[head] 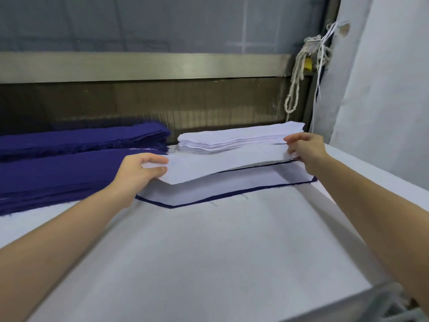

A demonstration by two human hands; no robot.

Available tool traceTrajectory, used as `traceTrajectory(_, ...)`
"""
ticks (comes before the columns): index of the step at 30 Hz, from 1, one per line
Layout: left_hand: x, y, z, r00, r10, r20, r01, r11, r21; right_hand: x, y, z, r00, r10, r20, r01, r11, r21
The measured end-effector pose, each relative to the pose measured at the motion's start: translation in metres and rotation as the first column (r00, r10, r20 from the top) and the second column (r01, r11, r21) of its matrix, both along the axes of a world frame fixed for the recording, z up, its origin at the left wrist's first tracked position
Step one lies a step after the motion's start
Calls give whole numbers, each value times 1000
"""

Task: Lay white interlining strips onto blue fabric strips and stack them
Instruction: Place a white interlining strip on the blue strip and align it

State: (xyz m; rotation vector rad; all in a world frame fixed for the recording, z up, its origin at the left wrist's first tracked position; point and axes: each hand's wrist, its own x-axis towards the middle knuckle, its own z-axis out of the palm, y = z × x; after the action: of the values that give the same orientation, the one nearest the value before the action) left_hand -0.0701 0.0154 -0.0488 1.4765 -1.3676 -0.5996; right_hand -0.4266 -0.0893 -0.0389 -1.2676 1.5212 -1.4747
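My left fingers (156,170) are curled round the near-left end of a white strip (209,167), thumb on top, pinching it. The right fingertips (294,138) pinch the far end the same way, though how the lower fingers lie there I cannot tell. So both the left hand (137,175) and the right hand (307,152) carry the strip, stretched between them and lifted just off the table (209,252).

Right below it, at about 12 o'clock from me, lies a blue strip (209,198) already covered by another white piece (222,187), with only a thin blue border showing along its near edge. A dark line also runs under the right half of the strip I hold — whether that is a second blue strip or just an edge of the pair beneath, I cannot say.

The spare white pile (232,140) sits just beyond, toward 1 o'clock. The blue pile (69,173) is at 10 o'clock.

I judge this to be the laying step — the strip is in the air and not yet set down. Next I would lower both ends together, match the pointed left tip and the long edges to the shape underneath, then let go and smooth it flat. Uneven tension would skew it.
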Motion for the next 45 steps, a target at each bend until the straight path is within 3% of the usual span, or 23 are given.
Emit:
traceTrajectory(10, 4, 13, -10, 997, -9, 83, 11, 1000, -20, -17, 15, -28, 871, -178, -458, 184, 982, -32)
traceTrajectory(15, 7, 10, -12, 985, 41, 169, -37, 999, -27, -28, 13, -32, 870, -170, -463, 166, 985, -51)
traceTrajectory(23, 11, 13, -7, 989, 95, 116, -88, 994, -65, -24, 17, -30, 910, -136, -391, 93, 987, -129)
traceTrajectory(31, 11, 17, -10, 956, -43, 290, 38, 999, 22, -29, 17, -31, 949, -117, -292, 97, 992, -83)
traceTrajectory(36, 10, 19, -9, 895, -88, 438, 80, 996, 37, -31, 15, -33, 875, -159, -458, 131, 987, -93)
traceTrajectory(45, 9, 17, -9, 860, -46, 507, 67, 997, -24, -29, 15, -29, 855, -246, -456, 161, 963, -218)
